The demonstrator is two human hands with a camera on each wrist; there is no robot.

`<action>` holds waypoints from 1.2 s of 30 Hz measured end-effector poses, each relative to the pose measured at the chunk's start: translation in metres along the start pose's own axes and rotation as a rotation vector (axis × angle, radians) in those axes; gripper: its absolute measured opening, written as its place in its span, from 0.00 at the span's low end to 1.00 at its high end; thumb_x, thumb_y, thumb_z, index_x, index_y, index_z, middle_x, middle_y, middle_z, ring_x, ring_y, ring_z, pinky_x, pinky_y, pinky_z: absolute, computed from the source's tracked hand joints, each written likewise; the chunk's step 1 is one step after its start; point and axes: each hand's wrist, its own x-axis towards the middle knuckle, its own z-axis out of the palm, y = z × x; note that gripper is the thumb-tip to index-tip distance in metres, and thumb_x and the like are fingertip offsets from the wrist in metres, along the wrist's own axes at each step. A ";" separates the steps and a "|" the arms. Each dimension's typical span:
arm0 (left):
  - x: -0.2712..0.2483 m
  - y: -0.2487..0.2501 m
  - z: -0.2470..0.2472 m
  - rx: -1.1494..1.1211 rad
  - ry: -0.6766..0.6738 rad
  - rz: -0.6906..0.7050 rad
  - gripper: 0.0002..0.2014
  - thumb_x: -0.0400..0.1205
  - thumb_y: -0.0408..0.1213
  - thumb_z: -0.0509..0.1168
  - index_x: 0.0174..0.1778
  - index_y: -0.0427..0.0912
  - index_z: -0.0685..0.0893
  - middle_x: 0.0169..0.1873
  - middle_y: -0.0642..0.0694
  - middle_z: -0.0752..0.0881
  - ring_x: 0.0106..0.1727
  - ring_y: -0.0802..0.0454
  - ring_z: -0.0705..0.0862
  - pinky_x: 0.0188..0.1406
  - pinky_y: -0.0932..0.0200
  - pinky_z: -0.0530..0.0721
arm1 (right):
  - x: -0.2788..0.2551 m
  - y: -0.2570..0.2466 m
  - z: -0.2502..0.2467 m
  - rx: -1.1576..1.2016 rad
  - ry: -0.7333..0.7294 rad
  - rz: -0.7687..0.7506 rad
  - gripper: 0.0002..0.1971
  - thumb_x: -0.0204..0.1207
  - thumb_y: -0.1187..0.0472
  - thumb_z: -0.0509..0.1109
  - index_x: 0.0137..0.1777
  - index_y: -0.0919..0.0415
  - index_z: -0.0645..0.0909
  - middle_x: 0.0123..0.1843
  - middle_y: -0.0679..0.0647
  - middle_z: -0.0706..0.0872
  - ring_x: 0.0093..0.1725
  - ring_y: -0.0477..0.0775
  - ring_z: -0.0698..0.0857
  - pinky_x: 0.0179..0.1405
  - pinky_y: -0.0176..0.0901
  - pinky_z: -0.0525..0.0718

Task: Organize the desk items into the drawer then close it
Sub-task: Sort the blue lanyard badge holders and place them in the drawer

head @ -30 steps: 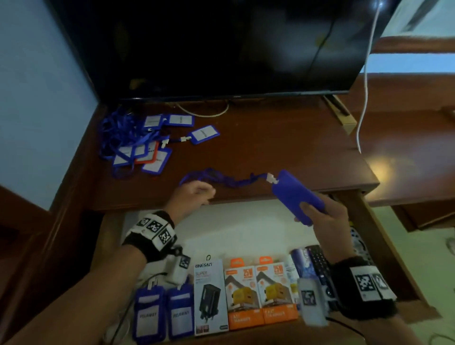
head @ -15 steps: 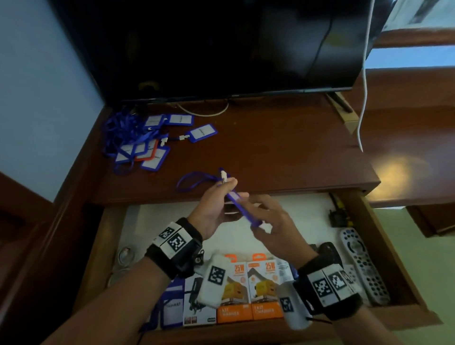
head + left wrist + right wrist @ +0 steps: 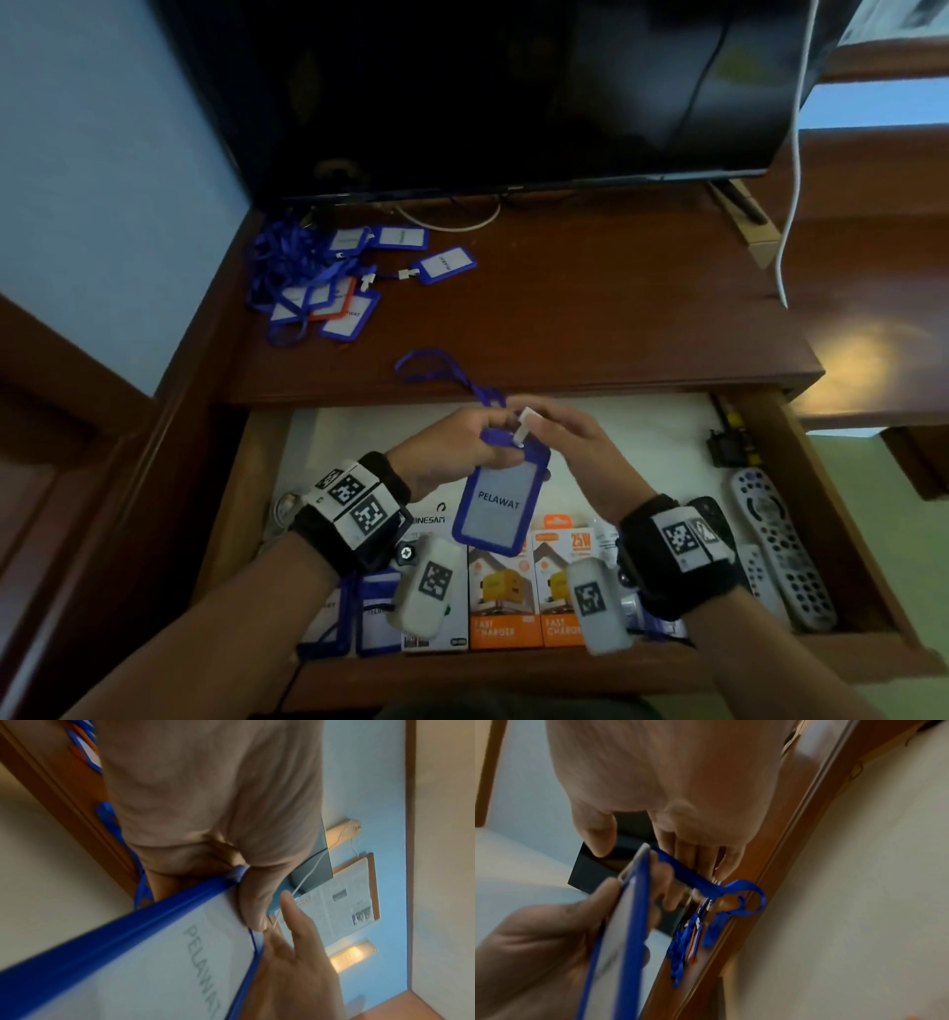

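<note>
Both hands over drawer [image 3: 246,493] | left hand [image 3: 452,449] grips badge holder [image 3: 500,506] | right hand [image 3: 575,442] pinches its clip [image 3: 525,424]

Head cam sits high, looking down and forward over the open wooden drawer [image 3: 241,493], dark screen [image 3: 513,87] at 12 o'clock. Both wrist cams are super close, looking up along the fingers from underneath. All three share the blue-framed badge holder printed PELAWAT [image 3: 500,506] [image 3: 144,963] [image 3: 628,923], edge-on from the right wrist.
</note>
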 end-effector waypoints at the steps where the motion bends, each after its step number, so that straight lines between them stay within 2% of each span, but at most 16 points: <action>1: -0.001 -0.001 -0.001 -0.041 0.031 0.011 0.09 0.82 0.30 0.66 0.57 0.44 0.82 0.48 0.44 0.88 0.48 0.47 0.88 0.47 0.55 0.86 | -0.003 0.002 0.005 0.037 -0.008 0.016 0.16 0.81 0.55 0.66 0.63 0.64 0.82 0.56 0.62 0.87 0.52 0.56 0.84 0.53 0.47 0.80; 4: -0.003 -0.007 -0.002 -0.220 0.205 0.040 0.09 0.82 0.31 0.66 0.56 0.45 0.83 0.49 0.45 0.88 0.49 0.47 0.88 0.48 0.53 0.87 | -0.010 0.010 0.014 0.219 -0.017 0.103 0.22 0.79 0.50 0.68 0.63 0.68 0.81 0.57 0.65 0.87 0.54 0.60 0.86 0.58 0.52 0.83; 7: -0.002 -0.013 0.000 -0.401 0.374 0.055 0.10 0.83 0.31 0.64 0.58 0.45 0.83 0.52 0.43 0.87 0.50 0.46 0.88 0.50 0.49 0.88 | -0.017 0.015 0.024 0.290 -0.049 0.143 0.19 0.77 0.53 0.70 0.63 0.65 0.80 0.56 0.62 0.88 0.54 0.59 0.87 0.58 0.55 0.84; 8: -0.001 -0.014 0.002 -0.443 0.421 0.063 0.10 0.83 0.31 0.64 0.59 0.45 0.83 0.52 0.43 0.87 0.49 0.46 0.87 0.51 0.47 0.88 | -0.018 0.017 0.027 0.277 -0.048 0.143 0.18 0.76 0.55 0.71 0.62 0.63 0.81 0.53 0.61 0.88 0.51 0.58 0.87 0.54 0.52 0.85; 10: 0.000 -0.018 0.004 -0.506 0.502 0.068 0.09 0.83 0.33 0.64 0.59 0.44 0.82 0.53 0.41 0.86 0.49 0.44 0.86 0.53 0.44 0.86 | -0.021 0.019 0.034 0.223 -0.035 0.140 0.13 0.77 0.56 0.68 0.57 0.63 0.81 0.44 0.59 0.87 0.38 0.54 0.85 0.38 0.43 0.85; 11: 0.001 -0.020 0.004 -0.533 0.534 0.070 0.10 0.83 0.34 0.64 0.60 0.43 0.81 0.52 0.40 0.86 0.48 0.44 0.86 0.52 0.44 0.86 | -0.023 0.019 0.036 0.193 -0.026 0.139 0.11 0.79 0.58 0.67 0.54 0.65 0.81 0.38 0.59 0.84 0.31 0.51 0.81 0.30 0.39 0.81; 13: 0.001 -0.026 0.000 -0.552 0.576 0.073 0.11 0.82 0.34 0.66 0.60 0.40 0.80 0.49 0.41 0.86 0.47 0.46 0.86 0.50 0.47 0.86 | -0.023 0.021 0.038 0.124 -0.017 0.137 0.10 0.83 0.58 0.64 0.49 0.67 0.80 0.32 0.58 0.77 0.27 0.49 0.73 0.25 0.35 0.74; 17: -0.006 -0.033 -0.021 -0.525 0.497 0.042 0.13 0.76 0.26 0.71 0.54 0.40 0.79 0.47 0.45 0.86 0.48 0.48 0.86 0.49 0.51 0.86 | -0.023 0.019 0.034 0.023 -0.013 0.136 0.13 0.83 0.60 0.65 0.37 0.62 0.78 0.27 0.54 0.68 0.24 0.47 0.64 0.24 0.34 0.62; 19: -0.011 -0.036 -0.035 -0.513 0.429 -0.020 0.18 0.73 0.23 0.73 0.54 0.43 0.77 0.52 0.41 0.84 0.51 0.43 0.86 0.52 0.47 0.87 | -0.021 0.016 0.030 -0.056 -0.012 0.133 0.14 0.82 0.59 0.66 0.39 0.69 0.77 0.26 0.54 0.70 0.23 0.46 0.65 0.23 0.33 0.63; 21: -0.019 -0.038 -0.048 -0.394 0.341 -0.084 0.22 0.72 0.23 0.73 0.57 0.46 0.77 0.53 0.37 0.82 0.51 0.40 0.86 0.50 0.48 0.88 | -0.019 0.018 0.026 -0.117 -0.011 0.139 0.19 0.81 0.57 0.67 0.42 0.77 0.77 0.29 0.62 0.73 0.25 0.51 0.68 0.21 0.33 0.65; 24: -0.026 -0.042 -0.057 -0.160 0.172 -0.148 0.18 0.74 0.29 0.74 0.58 0.46 0.81 0.55 0.35 0.84 0.56 0.38 0.86 0.57 0.46 0.86 | -0.017 0.020 0.026 -0.150 -0.003 0.171 0.23 0.80 0.55 0.68 0.46 0.82 0.77 0.34 0.67 0.78 0.26 0.56 0.72 0.20 0.32 0.69; 26: -0.029 -0.045 -0.058 -0.029 0.088 -0.163 0.11 0.76 0.34 0.73 0.54 0.42 0.85 0.52 0.38 0.88 0.51 0.43 0.85 0.53 0.50 0.83 | -0.015 0.020 0.029 -0.147 0.011 0.195 0.20 0.80 0.55 0.69 0.45 0.78 0.79 0.35 0.67 0.82 0.24 0.53 0.77 0.21 0.33 0.72; 28: -0.029 -0.048 -0.055 0.037 0.050 -0.175 0.07 0.78 0.38 0.71 0.49 0.40 0.86 0.47 0.38 0.88 0.42 0.49 0.81 0.40 0.60 0.79 | -0.012 0.023 0.031 -0.121 0.062 0.210 0.16 0.79 0.54 0.69 0.42 0.71 0.80 0.36 0.67 0.83 0.29 0.60 0.81 0.24 0.40 0.74; 30: -0.028 -0.050 -0.052 0.076 0.048 -0.192 0.08 0.80 0.40 0.70 0.47 0.38 0.86 0.44 0.38 0.88 0.37 0.53 0.80 0.34 0.65 0.76 | -0.010 0.026 0.033 -0.082 0.117 0.223 0.13 0.78 0.54 0.71 0.38 0.64 0.80 0.35 0.66 0.84 0.33 0.65 0.82 0.30 0.47 0.76; 32: -0.027 -0.055 -0.050 0.045 0.060 -0.201 0.12 0.81 0.41 0.68 0.50 0.34 0.85 0.43 0.37 0.87 0.35 0.53 0.79 0.31 0.66 0.76 | -0.008 0.030 0.034 -0.023 0.160 0.254 0.13 0.78 0.55 0.71 0.35 0.61 0.79 0.32 0.63 0.84 0.32 0.65 0.83 0.33 0.51 0.76; 36: -0.027 -0.068 -0.042 -0.098 0.069 -0.227 0.11 0.81 0.42 0.67 0.48 0.36 0.85 0.43 0.36 0.89 0.38 0.49 0.84 0.35 0.63 0.80 | -0.008 0.034 0.037 0.082 0.203 0.307 0.13 0.77 0.54 0.73 0.32 0.58 0.81 0.30 0.61 0.83 0.30 0.63 0.81 0.29 0.46 0.74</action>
